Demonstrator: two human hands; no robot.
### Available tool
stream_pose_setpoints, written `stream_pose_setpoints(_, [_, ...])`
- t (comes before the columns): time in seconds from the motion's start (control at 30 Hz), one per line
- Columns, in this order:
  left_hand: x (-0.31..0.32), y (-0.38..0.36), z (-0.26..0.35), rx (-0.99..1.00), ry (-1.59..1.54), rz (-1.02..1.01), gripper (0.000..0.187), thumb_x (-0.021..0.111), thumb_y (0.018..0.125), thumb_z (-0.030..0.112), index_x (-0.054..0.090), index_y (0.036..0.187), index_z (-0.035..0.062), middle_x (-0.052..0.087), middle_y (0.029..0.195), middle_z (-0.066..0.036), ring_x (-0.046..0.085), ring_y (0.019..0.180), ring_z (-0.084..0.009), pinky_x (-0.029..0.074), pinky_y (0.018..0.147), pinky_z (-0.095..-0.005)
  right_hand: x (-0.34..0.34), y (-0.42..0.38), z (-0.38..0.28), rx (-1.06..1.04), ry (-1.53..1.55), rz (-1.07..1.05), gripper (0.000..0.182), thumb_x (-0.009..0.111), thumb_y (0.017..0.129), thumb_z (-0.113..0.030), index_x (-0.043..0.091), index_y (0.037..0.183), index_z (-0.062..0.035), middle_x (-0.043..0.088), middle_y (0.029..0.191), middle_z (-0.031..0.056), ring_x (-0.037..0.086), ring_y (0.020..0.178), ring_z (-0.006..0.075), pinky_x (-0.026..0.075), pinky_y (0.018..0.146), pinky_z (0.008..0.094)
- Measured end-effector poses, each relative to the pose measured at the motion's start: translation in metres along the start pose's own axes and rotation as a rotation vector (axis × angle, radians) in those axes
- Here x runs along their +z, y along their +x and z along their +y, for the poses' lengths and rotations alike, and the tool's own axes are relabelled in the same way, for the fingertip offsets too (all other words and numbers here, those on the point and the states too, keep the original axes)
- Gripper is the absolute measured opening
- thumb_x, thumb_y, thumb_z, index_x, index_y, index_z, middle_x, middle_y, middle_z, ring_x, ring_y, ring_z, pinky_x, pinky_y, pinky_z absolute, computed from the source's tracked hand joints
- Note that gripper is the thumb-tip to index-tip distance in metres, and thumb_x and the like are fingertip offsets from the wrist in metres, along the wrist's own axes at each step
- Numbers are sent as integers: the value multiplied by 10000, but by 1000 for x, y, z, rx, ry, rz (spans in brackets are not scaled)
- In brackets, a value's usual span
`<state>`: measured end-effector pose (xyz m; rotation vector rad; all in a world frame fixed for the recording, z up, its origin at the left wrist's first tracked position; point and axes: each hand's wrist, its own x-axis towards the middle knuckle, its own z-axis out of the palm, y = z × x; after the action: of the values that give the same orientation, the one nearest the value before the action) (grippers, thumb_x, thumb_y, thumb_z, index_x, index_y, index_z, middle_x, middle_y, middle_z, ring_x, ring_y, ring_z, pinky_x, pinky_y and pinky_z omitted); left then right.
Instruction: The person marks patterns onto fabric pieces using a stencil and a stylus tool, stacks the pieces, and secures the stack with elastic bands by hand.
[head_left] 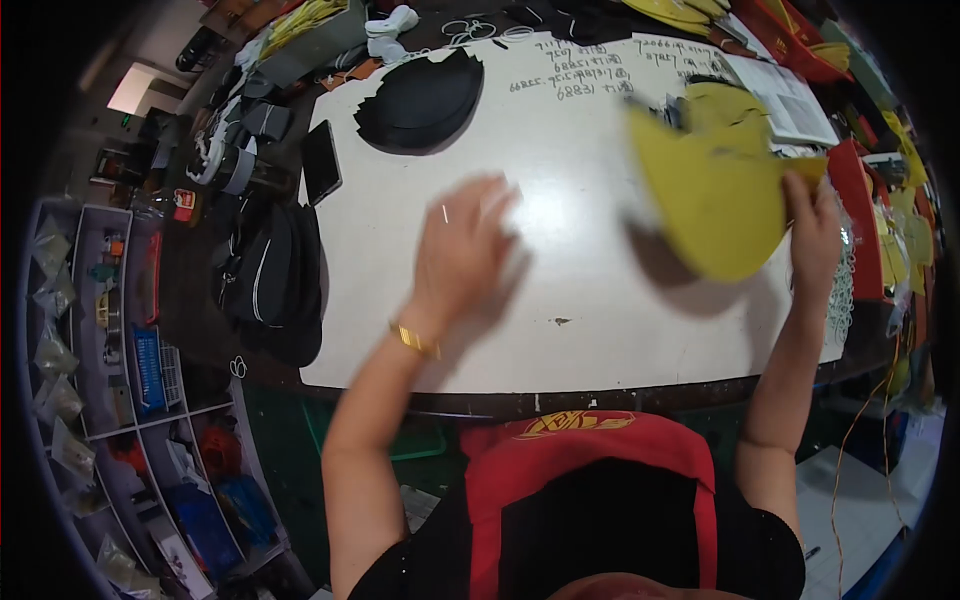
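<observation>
My right hand (812,232) grips the edge of a yellow curved fabric piece (712,190) and holds it lifted above the right side of the white table (570,350). My left hand (462,250) is blurred over the middle of the table, palm down with fingers spread, holding nothing. A gold bracelet (413,339) sits on that wrist. More yellow pieces (722,100) lie behind the lifted one.
A stack of black fabric pieces (420,100) lies at the far left of the table, with a dark phone (321,162) beside it. An open book (790,100) is at the far right, red bins (862,215) at the right edge, shelving (130,340) on the left.
</observation>
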<state>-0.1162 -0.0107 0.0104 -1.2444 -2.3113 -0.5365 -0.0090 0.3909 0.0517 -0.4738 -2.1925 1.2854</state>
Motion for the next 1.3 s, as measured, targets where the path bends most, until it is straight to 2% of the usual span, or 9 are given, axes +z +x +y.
stream_pose_setpoints(0.13, [55, 57, -122, -233, 454, 75, 556, 739, 818, 121, 567, 1344, 72, 592, 1358, -111, 550, 1275, -319, 447, 1031, -453, -45, 68, 62, 133, -679, -42, 333, 629, 1015, -305, 702, 1104, 6, 737, 1008, 76, 679, 891, 125, 511, 770, 291])
stream_pose_setpoints(0.23, [52, 61, -134, -433, 400, -213, 433, 710, 822, 104, 635, 1247, 72, 666, 1159, -99, 638, 1091, -289, 519, 905, -427, -64, 45, 60, -118, -479, 249, 301, 615, 1031, -269, 705, 1089, 13, 711, 929, 35, 641, 807, 89, 485, 717, 253])
stream_pose_setpoints(0.3, [51, 53, -140, -211, 456, -199, 257, 680, 818, 109, 643, 1071, 82, 651, 976, -72, 650, 950, -258, 513, 818, -400, -82, 20, 47, -30, -114, 191, 263, 597, 1043, -224, 694, 1102, 14, 688, 906, 21, 612, 777, 64, 463, 683, 220])
stream_pose_setpoints(0.4, [35, 35, -85, 138, 367, -25, 81, 643, 811, 91, 604, 883, 88, 558, 718, -36, 616, 706, -211, 489, 642, -342, -68, -14, 22, -65, 181, 201, 215, 571, 1056, -160, 668, 1130, 16, 666, 898, 13, 590, 754, 41, 431, 647, 179])
stream_pose_setpoints(0.53, [14, -25, 78, 283, -113, -149, 183, 669, 789, 108, 691, 964, 58, 490, 686, -31, 547, 624, -188, 434, 496, -319, -25, -50, 0, -137, 230, 153, 196, 567, 1052, -143, 634, 1164, 3, 664, 908, 34, 612, 743, 63, 465, 628, 190])
stream_pose_setpoints(0.73, [-5, -56, 125, 73, -351, 45, 288, 831, 758, 207, 734, 981, 53, 654, 842, -38, 625, 685, -192, 489, 538, -311, 65, -79, 6, 203, 288, -625, 162, 638, 1005, -180, 659, 1000, -20, 630, 738, -18, 581, 598, 47, 462, 562, 190])
stream_pose_setpoints(0.77, [-14, -65, 119, -1, -258, -103, 388, 835, 764, 225, 712, 1081, 39, 683, 988, -87, 669, 909, -249, 541, 704, -369, 76, -86, -1, 288, 163, -693, 200, 667, 978, -215, 679, 997, -16, 675, 731, 27, 619, 594, 107, 479, 571, 239])
stream_pose_setpoints(0.9, [1, -62, 116, -281, -94, -225, 594, 801, 795, 267, 599, 1287, 1, 582, 1271, -197, 543, 1167, -372, 447, 996, -481, 102, -91, 2, -17, -229, -599, 292, 697, 926, -283, 693, 1029, -10, 674, 714, 137, 658, 617, 263, 505, 612, 351])
stream_pose_setpoints(1.3, [10, -63, 128, -351, -160, -250, 565, 821, 791, 168, 604, 1284, -3, 571, 1322, -198, 527, 1166, -381, 456, 975, -461, 113, -92, 5, -160, -368, -527, 288, 662, 946, -325, 682, 972, -38, 697, 722, 157, 693, 669, 342, 538, 633, 414])
